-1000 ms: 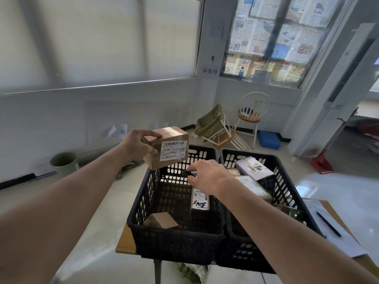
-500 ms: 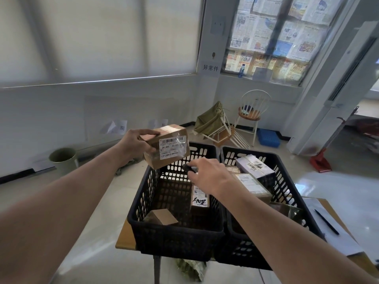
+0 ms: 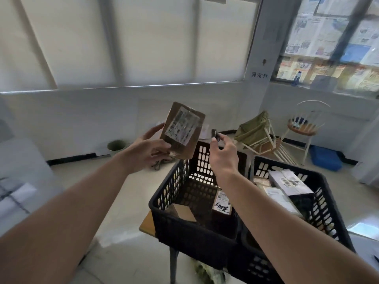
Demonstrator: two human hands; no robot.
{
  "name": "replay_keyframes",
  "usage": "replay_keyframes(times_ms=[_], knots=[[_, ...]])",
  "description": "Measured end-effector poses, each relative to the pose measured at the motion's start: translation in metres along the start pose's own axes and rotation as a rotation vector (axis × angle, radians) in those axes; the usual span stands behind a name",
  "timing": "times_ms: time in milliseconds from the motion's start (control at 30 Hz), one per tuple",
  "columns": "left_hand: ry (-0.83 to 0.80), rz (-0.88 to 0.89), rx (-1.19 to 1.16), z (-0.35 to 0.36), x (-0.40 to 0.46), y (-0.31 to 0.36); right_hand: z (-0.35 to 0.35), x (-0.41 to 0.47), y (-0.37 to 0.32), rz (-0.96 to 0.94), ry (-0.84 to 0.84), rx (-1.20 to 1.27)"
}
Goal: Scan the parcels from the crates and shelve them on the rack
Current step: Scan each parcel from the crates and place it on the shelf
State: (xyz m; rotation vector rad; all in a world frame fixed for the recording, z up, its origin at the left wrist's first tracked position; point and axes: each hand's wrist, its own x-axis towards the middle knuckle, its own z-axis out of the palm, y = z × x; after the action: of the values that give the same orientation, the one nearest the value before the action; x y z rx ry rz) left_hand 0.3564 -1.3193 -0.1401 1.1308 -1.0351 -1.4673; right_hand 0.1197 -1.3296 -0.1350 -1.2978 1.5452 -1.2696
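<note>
parcel held up beside the scanner

nearest, two black crates sit side by side on a small table. the left crate holds a small brown box and a labelled parcel with handwriting; the right crate holds several labelled parcels. above the left crate, the left hand grips a brown cardboard parcel by its lower edge, raised and tilted, its label facing the camera. just right of it, the right hand pinches a small dark scanner, near the parcel but apart from it. farther off stand a green bin, a tipped folding chair and a white round-backed chair under newspaper-covered windows.
</note>
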Motion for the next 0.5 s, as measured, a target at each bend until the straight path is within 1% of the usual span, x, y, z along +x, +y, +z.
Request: replay_keyframes(times_ms=[100,167,233,333,500], knots=[[0.003,0.034,-0.031,0.009,-0.035,-0.008,0.000,-0.009,-0.003,0.026,-0.128,0.151],[0.016,0.055,-0.040,0.019,-0.063,-0.016,-0.001,-0.021,-0.005,-0.017,-0.217,0.224],[0.075,0.080,-0.051,0.031,-0.094,-0.024,-0.005,-0.036,-0.007,-0.066,-0.310,0.288],[0.264,0.115,-0.015,0.047,-0.147,-0.031,-0.009,-0.066,-0.012,-0.088,-0.477,0.350],[0.570,0.157,0.230,0.064,-0.243,-0.026,-0.007,-0.132,-0.023,-0.113,-0.716,0.460]])
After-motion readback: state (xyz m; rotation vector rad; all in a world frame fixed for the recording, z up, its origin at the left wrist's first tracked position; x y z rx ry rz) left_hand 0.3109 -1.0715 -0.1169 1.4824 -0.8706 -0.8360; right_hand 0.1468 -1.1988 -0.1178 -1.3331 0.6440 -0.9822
